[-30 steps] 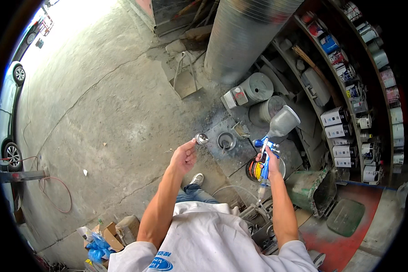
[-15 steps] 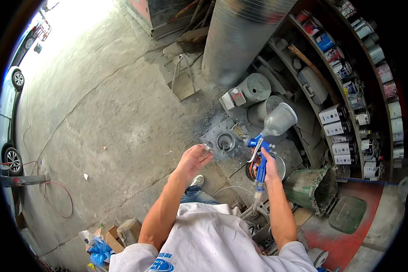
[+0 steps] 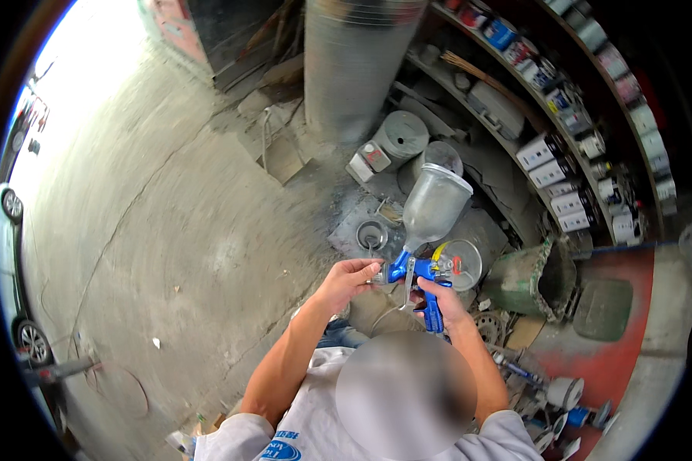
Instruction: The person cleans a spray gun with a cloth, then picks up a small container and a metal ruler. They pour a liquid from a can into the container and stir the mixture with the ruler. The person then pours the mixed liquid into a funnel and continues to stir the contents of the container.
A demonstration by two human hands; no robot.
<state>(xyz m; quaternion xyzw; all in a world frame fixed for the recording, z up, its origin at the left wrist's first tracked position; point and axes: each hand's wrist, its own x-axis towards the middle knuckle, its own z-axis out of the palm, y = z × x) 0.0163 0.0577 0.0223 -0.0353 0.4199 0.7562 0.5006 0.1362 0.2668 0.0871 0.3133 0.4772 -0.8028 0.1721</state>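
My right hand [image 3: 447, 305] is closed around the handle of a blue paint spray gun [image 3: 397, 268], holding it in front of my chest. The gun's grey, translucent paint cup [image 3: 437, 203] tilts away, up and to the right. At the front end of the gun, the thumb and fingers of my left hand [image 3: 344, 284] pinch a small metal air cap [image 3: 377, 275] against the nozzle. Fingers partly cover that cap, so whether it is seated cannot be told.
Beyond the gun, a small metal pot [image 3: 372, 235] stands on a stained board. Grey pails [image 3: 404, 134] and a dustpan [image 3: 288, 163] lie farther off. Shelves of cans and boxes [image 3: 550, 161] line the right, above a battered green bin [image 3: 519, 280]. Parked cars [image 3: 15, 261] are at far left.
My left hand has brought the small metal cap right to the gun's nozzle; they were apart before. The gun has turned and moved left, its nozzle facing my left hand. My view has shifted right.
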